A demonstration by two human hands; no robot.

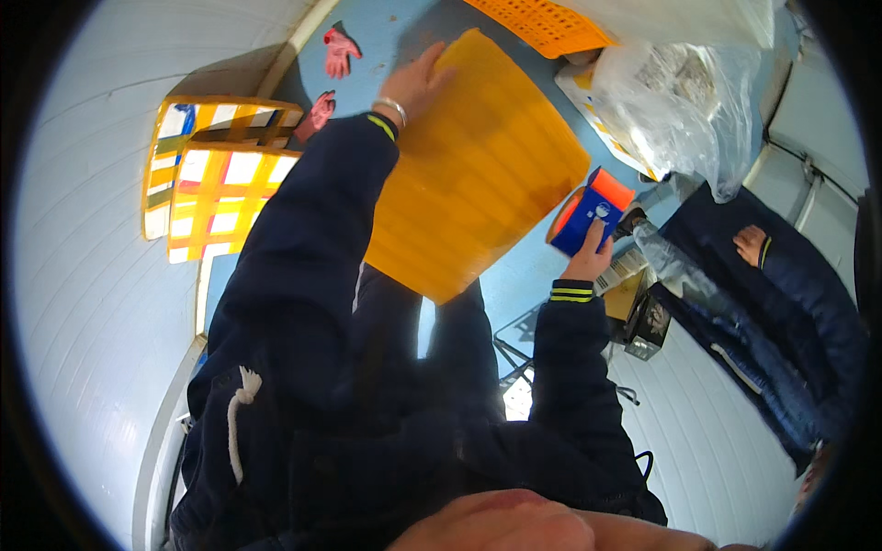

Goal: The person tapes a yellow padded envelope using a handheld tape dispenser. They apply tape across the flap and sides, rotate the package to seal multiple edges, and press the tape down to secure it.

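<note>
My left hand grips the upper left edge of a large yellow-orange rectangular panel, which looks like a tape-covered box surface, tilted in front of my legs. My right hand is closed on a blue tape dispenser with orange parts, beside the panel's lower right side. Two pink gloves lie beyond my left arm. At the left stand white foam pieces criss-crossed with yellow and red tape.
An orange perforated crate and bulky clear plastic bags over a white box sit at the upper right. At the right are another person's hand and dark sleeve. A small cardboard box lies below them. White walls curve along the left.
</note>
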